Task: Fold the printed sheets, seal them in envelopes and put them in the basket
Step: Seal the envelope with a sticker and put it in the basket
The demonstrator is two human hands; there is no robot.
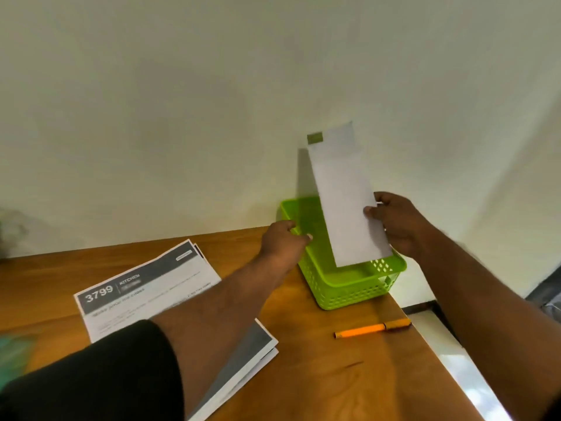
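Observation:
A long white envelope [343, 196] stands nearly upright over the green plastic basket [349, 288], its lower end down inside the rim. My right hand [394, 223] pinches the envelope's right edge near the bottom. My left hand [283, 241] grips the basket's left rim, thumb inside. A small stack of printed sheets [145, 287] with a dark header reading 3799 lies flat on the wooden table [318, 375], partly under my left forearm.
An orange pen [372, 329] lies on the table just in front of the basket. The basket stands against the pale wall at the table's back right corner. The table's right edge runs diagonally close to the pen, with floor beyond it.

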